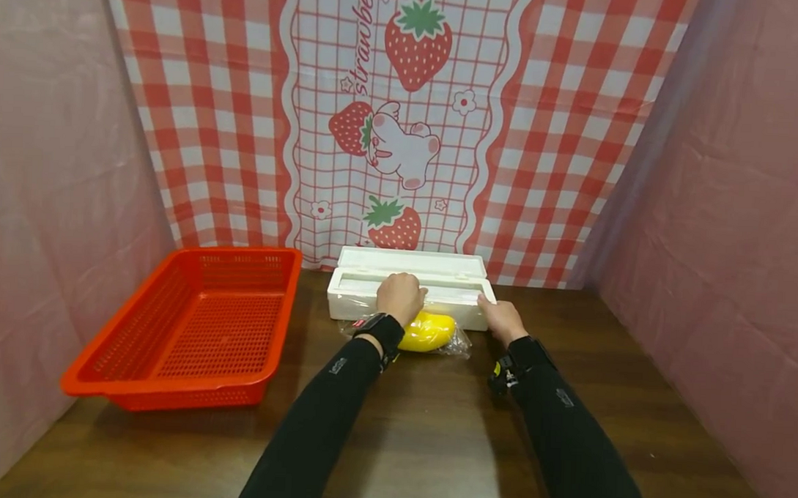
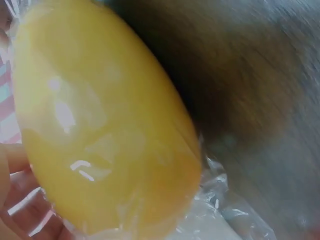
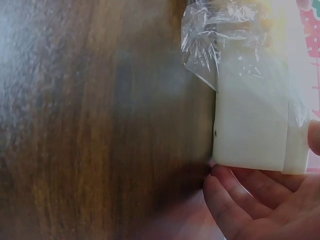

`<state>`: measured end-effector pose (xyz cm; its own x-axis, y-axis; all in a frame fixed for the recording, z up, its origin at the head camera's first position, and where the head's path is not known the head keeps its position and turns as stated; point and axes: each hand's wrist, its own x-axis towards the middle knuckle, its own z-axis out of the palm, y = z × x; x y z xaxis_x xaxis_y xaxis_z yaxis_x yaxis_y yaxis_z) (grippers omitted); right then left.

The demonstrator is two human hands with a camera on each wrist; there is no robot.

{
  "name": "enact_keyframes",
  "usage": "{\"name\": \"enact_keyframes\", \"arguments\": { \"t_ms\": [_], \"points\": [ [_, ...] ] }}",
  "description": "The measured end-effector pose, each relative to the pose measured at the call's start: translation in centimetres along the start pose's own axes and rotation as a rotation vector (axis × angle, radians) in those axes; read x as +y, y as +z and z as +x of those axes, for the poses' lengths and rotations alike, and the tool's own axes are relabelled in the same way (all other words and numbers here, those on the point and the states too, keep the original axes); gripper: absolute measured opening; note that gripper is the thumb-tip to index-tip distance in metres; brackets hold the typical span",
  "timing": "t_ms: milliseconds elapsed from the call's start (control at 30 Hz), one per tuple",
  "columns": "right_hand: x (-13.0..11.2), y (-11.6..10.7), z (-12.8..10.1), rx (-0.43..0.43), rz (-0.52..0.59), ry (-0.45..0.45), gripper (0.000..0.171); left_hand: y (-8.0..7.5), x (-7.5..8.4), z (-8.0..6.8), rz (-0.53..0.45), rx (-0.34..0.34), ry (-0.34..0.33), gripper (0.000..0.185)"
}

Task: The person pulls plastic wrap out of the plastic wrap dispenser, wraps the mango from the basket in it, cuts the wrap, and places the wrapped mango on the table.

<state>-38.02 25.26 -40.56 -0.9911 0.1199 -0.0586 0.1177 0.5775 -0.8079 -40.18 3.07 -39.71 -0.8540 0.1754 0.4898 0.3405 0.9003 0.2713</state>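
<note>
A yellow mango (image 1: 429, 332) wrapped in clear cling film (image 1: 459, 345) lies on the wooden table, right in front of a white film dispenser box (image 1: 412, 263) whose lid stands open. My left hand (image 1: 400, 297) is curled over the mango's far end, at the box's front edge. In the left wrist view the mango (image 2: 110, 125) fills the frame under glossy film, with my fingers (image 2: 15, 200) at the lower left. My right hand (image 1: 498, 317) grips the right end of the box (image 3: 250, 125), fingers (image 3: 235, 200) under it and thumb on the far side. Loose film (image 3: 205, 45) bunches beside that end.
A red plastic basket (image 1: 176, 396) with nothing in it sits at the left of the brown table (image 1: 432, 426). A checked strawberry cloth hangs behind the box, and pink sheets close in both sides.
</note>
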Motion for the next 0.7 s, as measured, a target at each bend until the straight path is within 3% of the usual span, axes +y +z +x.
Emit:
{"name": "enact_keyframes", "arguments": {
  "t_ms": [700],
  "points": [
    [0.01, 0.20, -0.11, 0.013, -0.004, -0.007, 0.060, -0.08, -0.20, -0.63, 0.086, 0.017, 0.015, 0.024]
  ]
}}
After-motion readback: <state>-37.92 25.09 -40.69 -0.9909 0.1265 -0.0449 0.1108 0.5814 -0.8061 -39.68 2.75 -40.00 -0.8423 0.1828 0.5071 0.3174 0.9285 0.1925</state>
